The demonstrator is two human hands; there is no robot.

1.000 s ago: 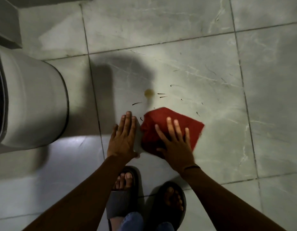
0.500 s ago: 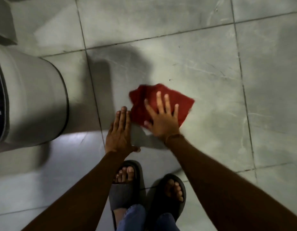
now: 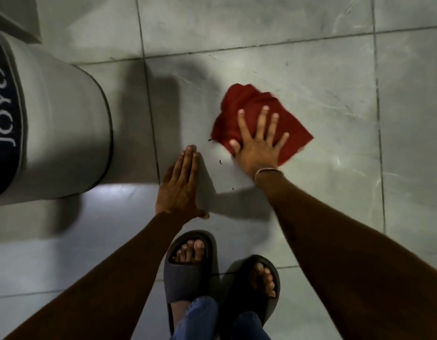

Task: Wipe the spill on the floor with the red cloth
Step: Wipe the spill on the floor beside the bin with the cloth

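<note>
Right hand lay flat, fingers spread, upon the red cloth; left hand flat, fingers together, beside it on the floor.

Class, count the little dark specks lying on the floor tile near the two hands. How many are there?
3. One speck lies at the red cloth's left edge, one between the hands, one below the right wrist. The cloth may hide more.

One piece of writing can be read: pale letters on a dark oval band set into the top of the grey cylindrical stool. They run sideways along the band and look like "JOYO"; the band's far end is cut off at the frame edge, so any further letters cannot be told.
</note>
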